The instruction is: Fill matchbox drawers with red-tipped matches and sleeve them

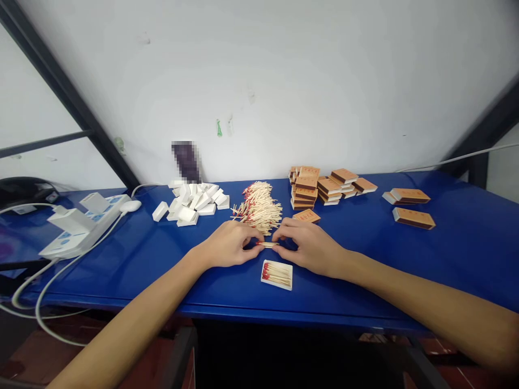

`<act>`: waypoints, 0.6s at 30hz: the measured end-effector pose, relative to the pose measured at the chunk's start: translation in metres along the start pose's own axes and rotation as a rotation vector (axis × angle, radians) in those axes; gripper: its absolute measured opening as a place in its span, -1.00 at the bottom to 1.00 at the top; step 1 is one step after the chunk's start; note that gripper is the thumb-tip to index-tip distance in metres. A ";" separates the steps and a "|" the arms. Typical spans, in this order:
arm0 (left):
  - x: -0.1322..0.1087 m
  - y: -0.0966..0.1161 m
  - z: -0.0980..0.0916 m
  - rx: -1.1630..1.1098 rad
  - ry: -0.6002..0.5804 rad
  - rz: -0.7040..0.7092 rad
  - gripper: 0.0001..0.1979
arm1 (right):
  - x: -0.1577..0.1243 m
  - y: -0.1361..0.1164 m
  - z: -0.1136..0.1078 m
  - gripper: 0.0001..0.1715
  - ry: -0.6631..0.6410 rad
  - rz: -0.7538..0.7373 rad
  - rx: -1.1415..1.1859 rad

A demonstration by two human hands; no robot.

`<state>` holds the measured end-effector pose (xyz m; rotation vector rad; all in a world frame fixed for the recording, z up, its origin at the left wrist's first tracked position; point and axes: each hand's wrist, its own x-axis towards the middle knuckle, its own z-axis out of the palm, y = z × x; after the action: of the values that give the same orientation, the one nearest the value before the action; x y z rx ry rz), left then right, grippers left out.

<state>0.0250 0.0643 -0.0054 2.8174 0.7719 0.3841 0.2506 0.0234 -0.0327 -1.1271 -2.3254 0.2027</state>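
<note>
Between my two hands a few matches (268,245) lie sideways, their red heads toward the left. My left hand (233,243) pinches them at the head end. At the plain ends, the thumb and fingers of my right hand (310,244) close on the same matches. Just below sits a white matchbox tray (277,288) partly filled with matches (279,274), red heads to the left. Directly behind my hands rises a large loose heap of matches (261,208).
White empty trays (197,201) are piled back left. Brown matchboxes (306,186) stand stacked behind my right hand, and two more matchboxes (414,218) lie farther right. A power strip (87,227) with cables occupies the left side of the blue table (344,302). A wall (259,81) borders the back.
</note>
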 end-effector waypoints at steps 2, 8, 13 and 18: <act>0.000 0.000 0.001 -0.001 0.003 0.007 -0.84 | 0.000 -0.001 -0.001 -0.85 0.008 -0.016 -0.014; 0.001 0.001 0.002 -0.003 0.017 0.028 -0.85 | 0.001 -0.002 -0.001 -0.81 -0.029 -0.029 0.023; 0.002 0.002 0.003 0.014 0.006 0.032 -0.84 | 0.002 -0.001 0.001 -0.85 0.004 -0.040 0.063; 0.001 0.001 0.004 0.009 0.011 0.036 -0.82 | 0.002 -0.002 0.001 -0.87 0.025 -0.018 0.092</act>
<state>0.0276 0.0639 -0.0084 2.8433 0.7285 0.4036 0.2480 0.0237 -0.0327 -1.0582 -2.2791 0.2842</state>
